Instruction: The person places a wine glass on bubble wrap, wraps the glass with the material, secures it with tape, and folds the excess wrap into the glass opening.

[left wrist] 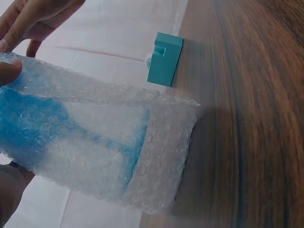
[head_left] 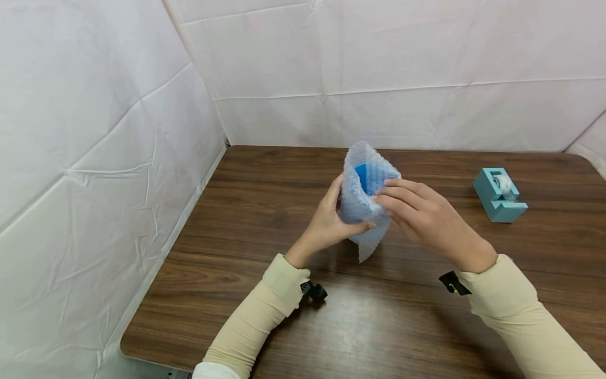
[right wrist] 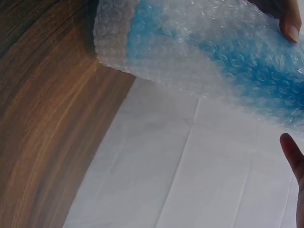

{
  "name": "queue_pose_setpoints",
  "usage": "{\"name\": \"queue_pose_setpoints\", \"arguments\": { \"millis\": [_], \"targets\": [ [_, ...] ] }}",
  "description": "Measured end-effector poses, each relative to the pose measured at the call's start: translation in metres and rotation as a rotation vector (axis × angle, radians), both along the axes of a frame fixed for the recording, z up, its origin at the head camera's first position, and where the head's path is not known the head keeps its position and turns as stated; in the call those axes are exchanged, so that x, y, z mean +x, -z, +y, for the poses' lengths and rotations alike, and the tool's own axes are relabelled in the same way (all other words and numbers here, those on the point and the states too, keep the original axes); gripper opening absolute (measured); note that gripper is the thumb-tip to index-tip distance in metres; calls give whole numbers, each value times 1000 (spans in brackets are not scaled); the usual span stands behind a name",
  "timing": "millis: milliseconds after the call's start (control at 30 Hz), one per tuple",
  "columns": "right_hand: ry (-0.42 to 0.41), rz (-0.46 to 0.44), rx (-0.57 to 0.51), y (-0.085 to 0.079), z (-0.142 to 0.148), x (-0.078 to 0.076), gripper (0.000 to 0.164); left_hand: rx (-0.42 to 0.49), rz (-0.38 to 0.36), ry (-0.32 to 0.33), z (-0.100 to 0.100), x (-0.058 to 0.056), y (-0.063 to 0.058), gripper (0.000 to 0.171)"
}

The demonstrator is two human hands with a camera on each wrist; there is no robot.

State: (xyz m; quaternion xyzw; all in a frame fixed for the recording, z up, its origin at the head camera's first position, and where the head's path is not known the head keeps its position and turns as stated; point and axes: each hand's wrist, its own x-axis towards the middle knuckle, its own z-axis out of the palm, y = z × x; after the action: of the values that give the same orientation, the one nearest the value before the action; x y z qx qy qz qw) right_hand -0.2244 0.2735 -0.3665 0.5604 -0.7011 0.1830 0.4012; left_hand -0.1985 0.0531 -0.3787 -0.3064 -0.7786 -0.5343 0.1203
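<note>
A sheet of bubble wrap (head_left: pixel 352 205) stands rolled around a blue-and-white object (head_left: pixel 362 176) in the middle of the table. Blue shows inside the open top in the head view, and blue bands show through the wrap in both wrist views; the object's kind is unclear. My left hand (head_left: pixel 326 221) holds the roll from the left, its thumb across the near side. On the right, the fingers of my right hand (head_left: pixel 426 221) touch the wrap's upper edge. The right thumb (right wrist: pixel 292 152) stands apart from the wrap in the right wrist view.
A teal tape dispenser (head_left: pixel 504 211) with a roll of clear tape stands at the right of the brown wooden table (head_left: pixel 227 221). White cloth walls (head_left: pixel 388 58) rise behind the table and along its left side.
</note>
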Motion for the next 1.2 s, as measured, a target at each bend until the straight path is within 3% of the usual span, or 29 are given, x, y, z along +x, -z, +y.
{"name": "queue_pose_setpoints", "arguments": {
  "millis": [133,333,633,867,1133,1200],
  "targets": [
    [10,0,31,-2,1,0,34,15,-4,10,-2,-12,15,106],
    [12,-41,81,-4,2,0,37,18,16,12,-3,-15,21,105],
    [26,-111,127,-8,4,0,39,-11,6,-6,-4,-16,21,105],
    [-6,-105,135,-10,3,0,38,-30,8,0,-4,-13,20,105],
    [0,-137,167,-12,3,3,40,-41,-27,-3,-2,-5,13,103],
    [-4,-145,165,-12,3,3,40,-43,-41,2,-1,1,5,102]
  ]
}}
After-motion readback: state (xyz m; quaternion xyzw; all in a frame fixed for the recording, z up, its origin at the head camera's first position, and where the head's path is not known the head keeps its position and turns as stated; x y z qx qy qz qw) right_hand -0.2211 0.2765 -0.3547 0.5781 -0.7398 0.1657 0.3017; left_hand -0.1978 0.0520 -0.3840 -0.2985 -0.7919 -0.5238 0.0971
